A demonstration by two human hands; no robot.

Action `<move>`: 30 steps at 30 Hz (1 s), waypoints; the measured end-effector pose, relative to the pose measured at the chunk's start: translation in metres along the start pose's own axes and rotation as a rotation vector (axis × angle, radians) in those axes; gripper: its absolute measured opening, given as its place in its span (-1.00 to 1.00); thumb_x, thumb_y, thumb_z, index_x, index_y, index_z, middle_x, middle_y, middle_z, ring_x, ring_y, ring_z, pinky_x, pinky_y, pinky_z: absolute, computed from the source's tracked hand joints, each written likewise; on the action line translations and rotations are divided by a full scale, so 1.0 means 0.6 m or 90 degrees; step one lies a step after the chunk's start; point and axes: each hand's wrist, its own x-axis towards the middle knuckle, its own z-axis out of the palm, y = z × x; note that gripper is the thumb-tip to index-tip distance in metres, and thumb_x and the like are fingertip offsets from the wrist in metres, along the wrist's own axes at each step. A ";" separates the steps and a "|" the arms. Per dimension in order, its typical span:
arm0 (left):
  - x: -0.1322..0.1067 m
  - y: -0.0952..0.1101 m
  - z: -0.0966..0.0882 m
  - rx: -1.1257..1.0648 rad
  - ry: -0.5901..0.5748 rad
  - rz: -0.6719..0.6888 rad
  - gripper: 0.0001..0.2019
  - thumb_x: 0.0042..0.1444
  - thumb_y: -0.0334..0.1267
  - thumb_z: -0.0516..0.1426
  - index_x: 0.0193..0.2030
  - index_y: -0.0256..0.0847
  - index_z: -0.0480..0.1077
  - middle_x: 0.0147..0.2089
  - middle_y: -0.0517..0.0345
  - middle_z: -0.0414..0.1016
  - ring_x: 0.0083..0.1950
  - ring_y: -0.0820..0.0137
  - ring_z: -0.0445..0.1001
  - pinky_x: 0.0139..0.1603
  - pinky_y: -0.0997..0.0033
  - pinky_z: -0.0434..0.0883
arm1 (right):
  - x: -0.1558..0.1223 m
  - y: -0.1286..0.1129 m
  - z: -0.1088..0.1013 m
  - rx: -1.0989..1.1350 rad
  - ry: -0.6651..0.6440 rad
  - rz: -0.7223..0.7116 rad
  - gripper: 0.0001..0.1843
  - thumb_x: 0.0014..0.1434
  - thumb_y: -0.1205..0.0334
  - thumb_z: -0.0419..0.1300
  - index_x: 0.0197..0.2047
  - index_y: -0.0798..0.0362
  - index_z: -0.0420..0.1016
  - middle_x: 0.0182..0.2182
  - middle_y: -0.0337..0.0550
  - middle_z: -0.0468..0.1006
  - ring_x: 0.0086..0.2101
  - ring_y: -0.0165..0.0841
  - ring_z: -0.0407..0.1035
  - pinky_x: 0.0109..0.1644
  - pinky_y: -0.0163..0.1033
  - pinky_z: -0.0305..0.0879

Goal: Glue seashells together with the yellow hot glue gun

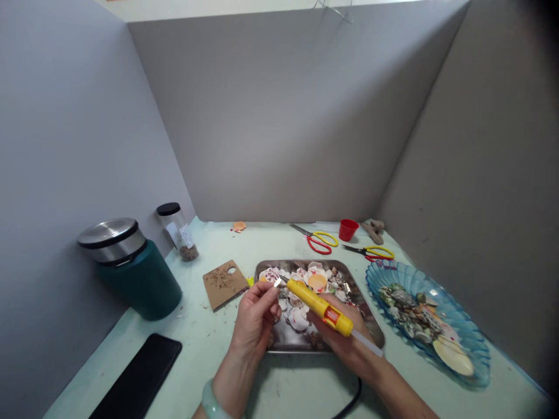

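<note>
My right hand [356, 343] is wrapped round a yellow hot glue gun [308, 295], and a whitish glue stick [367, 342] sticks out of its back end. The gun's metal tip points left, at or very close to a small white piece [278, 282], perhaps shell; whether they touch I cannot tell. Thumb and fingertips of my left hand [255, 317] pinch that piece. Both hands are over the near part of a metal tray [323, 348], which holds many seashells [299, 319] in white, orange and speckled brown. My forearms and the gun hide some of them.
To the right lies a blue scalloped dish [476, 349] with shells. Two scissors [321, 240] [371, 252] and a red cup [348, 230] are behind the tray. Leftward are a brown board [218, 294], a jar [177, 230], a teal container [144, 285] and a black phone-like slab [140, 375].
</note>
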 end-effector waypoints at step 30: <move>0.004 -0.005 -0.005 -0.022 -0.014 0.005 -0.68 -0.20 -0.29 0.38 -0.34 -0.26 0.35 -0.62 0.41 0.26 -0.66 0.66 0.16 -0.60 0.59 0.17 | 0.004 -0.009 0.002 -0.038 -0.025 0.012 -0.82 0.23 0.11 0.11 -0.22 0.02 0.44 -0.45 -0.23 0.50 -0.48 -0.36 0.35 -0.39 -0.31 0.24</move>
